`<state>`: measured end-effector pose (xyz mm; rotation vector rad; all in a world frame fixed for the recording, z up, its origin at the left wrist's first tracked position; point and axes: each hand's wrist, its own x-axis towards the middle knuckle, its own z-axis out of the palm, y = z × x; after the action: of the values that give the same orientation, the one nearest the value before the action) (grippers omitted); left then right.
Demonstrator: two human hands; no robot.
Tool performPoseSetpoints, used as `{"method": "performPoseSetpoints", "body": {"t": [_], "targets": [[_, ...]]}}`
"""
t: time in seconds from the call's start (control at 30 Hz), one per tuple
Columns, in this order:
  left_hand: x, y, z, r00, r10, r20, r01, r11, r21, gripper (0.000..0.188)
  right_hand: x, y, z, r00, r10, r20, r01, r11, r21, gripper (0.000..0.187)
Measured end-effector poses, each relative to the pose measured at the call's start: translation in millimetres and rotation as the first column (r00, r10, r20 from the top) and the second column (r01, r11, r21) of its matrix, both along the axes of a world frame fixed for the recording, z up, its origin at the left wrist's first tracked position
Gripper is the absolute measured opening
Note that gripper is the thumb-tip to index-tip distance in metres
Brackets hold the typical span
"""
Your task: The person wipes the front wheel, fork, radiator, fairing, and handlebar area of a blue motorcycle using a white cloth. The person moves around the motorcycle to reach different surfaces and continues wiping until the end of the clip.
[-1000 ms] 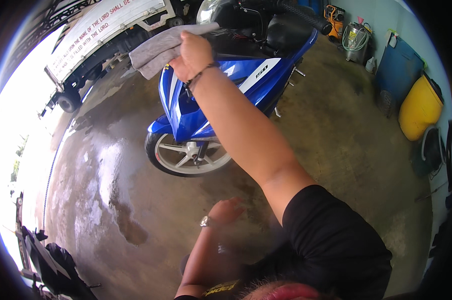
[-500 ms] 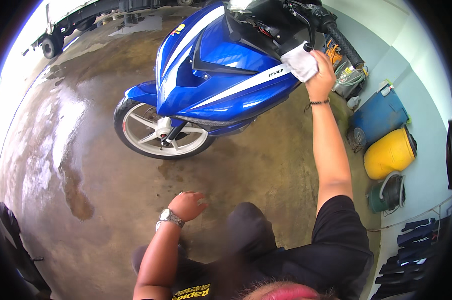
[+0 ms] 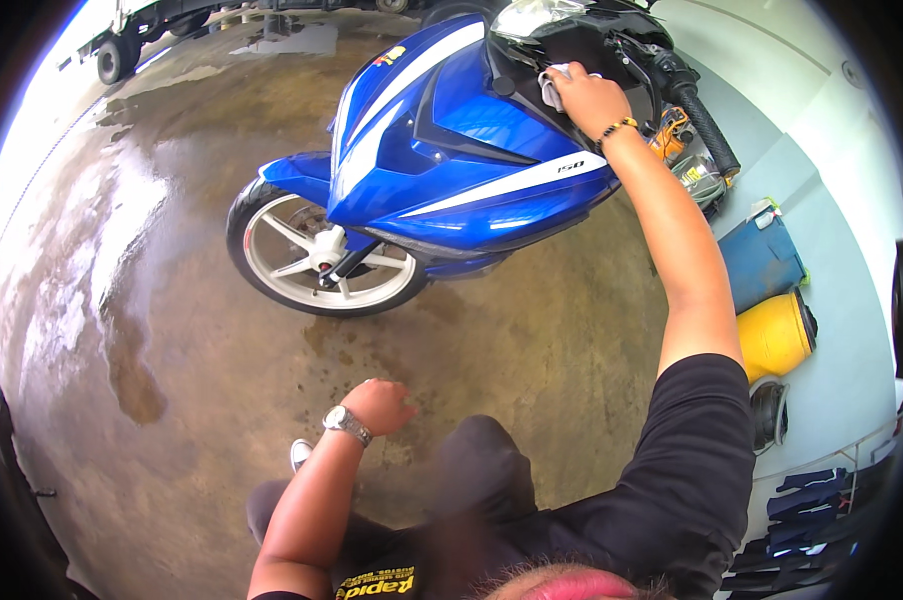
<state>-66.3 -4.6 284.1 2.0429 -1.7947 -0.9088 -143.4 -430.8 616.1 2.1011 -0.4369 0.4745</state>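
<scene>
right hand [image 3: 590, 100]: upper right of centre, fingers curled around a bunched cloth [image 3: 552, 95]
cloth: pale, partly hidden under that hand, at the dark upper panel of the motorcycle [image 3: 487, 190]
left hand [image 3: 380, 408]: lower centre, fingers loosely bent, grip empty
motorcycle: blue and white, upper centre
barrel [image 3: 772, 335]: yellow, right side, below a blue bin [image 3: 762, 262]

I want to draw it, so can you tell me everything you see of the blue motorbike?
The motorbike has shiny, plastic-looking blue panels with white stripes and dark trim, a ridged black handlebar grip, and a front wheel with a black tyre and whitish spokes. It stands on the floor, front toward the picture's left; its back end isn't visible. The right hand holds a pale cloth at its dark upper part.
</scene>
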Motion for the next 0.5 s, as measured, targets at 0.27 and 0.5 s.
{"method": "performPoseSetpoints", "body": {"t": [0.27,0.5], "targets": [[5.3,7.9,13.6,0.996,0.086,-0.004,-0.086,0.996,0.024,0.049,-83.8,-38.8,-25.1,0.981,-0.174,0.087,0.137,0.937,0.322,0.034],[3.4,25.2,13.2,0.996,0.080,-0.036,-0.082,0.996,-0.035,0.046,-67.2,20.3,-32.4,0.760,0.558,0.333,-0.549,0.825,-0.131,0.069]]}}
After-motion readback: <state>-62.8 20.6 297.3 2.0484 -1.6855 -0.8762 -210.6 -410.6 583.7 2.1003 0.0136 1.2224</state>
